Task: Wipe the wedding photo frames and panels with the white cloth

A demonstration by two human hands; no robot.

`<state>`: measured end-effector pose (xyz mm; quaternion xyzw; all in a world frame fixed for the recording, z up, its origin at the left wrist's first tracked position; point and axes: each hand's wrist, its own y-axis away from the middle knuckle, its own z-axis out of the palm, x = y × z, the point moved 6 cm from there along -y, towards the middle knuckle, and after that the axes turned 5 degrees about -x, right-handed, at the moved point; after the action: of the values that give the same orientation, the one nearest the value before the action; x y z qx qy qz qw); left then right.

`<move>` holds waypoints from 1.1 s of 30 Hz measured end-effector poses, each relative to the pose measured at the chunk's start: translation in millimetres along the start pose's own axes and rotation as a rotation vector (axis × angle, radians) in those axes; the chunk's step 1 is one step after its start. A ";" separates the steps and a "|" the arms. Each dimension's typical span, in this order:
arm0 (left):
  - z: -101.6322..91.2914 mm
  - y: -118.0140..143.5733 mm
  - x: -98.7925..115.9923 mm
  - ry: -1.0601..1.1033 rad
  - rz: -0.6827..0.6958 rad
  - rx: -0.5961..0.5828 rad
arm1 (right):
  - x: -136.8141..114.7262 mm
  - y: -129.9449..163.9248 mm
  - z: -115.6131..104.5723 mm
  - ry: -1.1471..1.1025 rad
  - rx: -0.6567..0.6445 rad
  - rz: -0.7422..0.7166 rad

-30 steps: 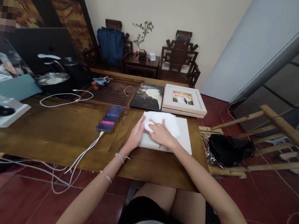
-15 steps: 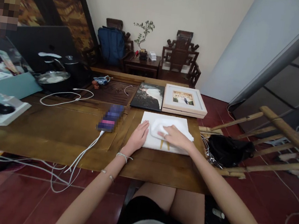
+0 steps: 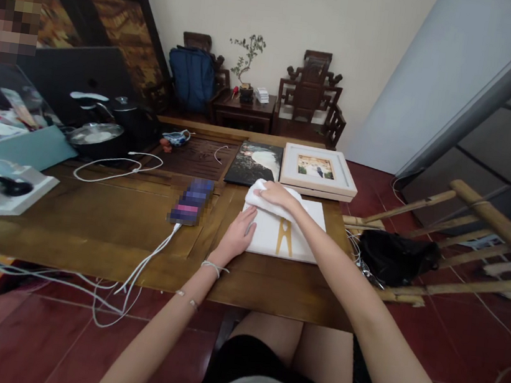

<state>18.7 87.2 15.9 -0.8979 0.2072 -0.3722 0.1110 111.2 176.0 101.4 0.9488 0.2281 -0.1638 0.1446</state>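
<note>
A flat white panel (image 3: 311, 227) with a gold, A-shaped figure (image 3: 285, 240) lies near the front edge of the wooden table (image 3: 145, 246). My right hand (image 3: 278, 194) is closed on a folded white cloth (image 3: 266, 203) and presses it onto the panel's far left part. The cloth and my forearm cover some of the panel. My left hand (image 3: 237, 237) rests with fingers stretched out along the panel's left edge. Just beyond the panel lie a dark photo print (image 3: 254, 165) and a light wooden picture frame (image 3: 350, 188) with a small photo in it.
A phone (image 3: 191, 202) with a white cable lies left of my hands. Farther left are a power strip (image 3: 23, 198), a teal box (image 3: 30, 149), a lidded pot (image 3: 97, 136) and a laptop (image 3: 73, 70). A bamboo rack (image 3: 483, 209) with a black bag (image 3: 392, 257) stands right.
My right hand has moved the cloth away from me and left, to the panel's far edge. More of the gold figure shows. My left hand stays at the left edge.
</note>
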 end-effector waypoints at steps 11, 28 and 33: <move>0.9 0.9 -1.3 0.019 0.009 0.019 | 108.2 107.9 -18.3 -0.032 0.127 0.134; 0.0 1.8 -0.5 0.007 0.021 0.008 | 77.8 158.4 38.4 0.321 -0.062 -0.126; 0.1 2.0 -1.4 0.005 0.014 -0.001 | 90.1 114.4 27.6 0.407 -0.019 -0.085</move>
<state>17.3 86.1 14.2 -0.8955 0.2142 -0.3736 0.1124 235.2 103.4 65.4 0.9505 0.2940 0.0272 0.0972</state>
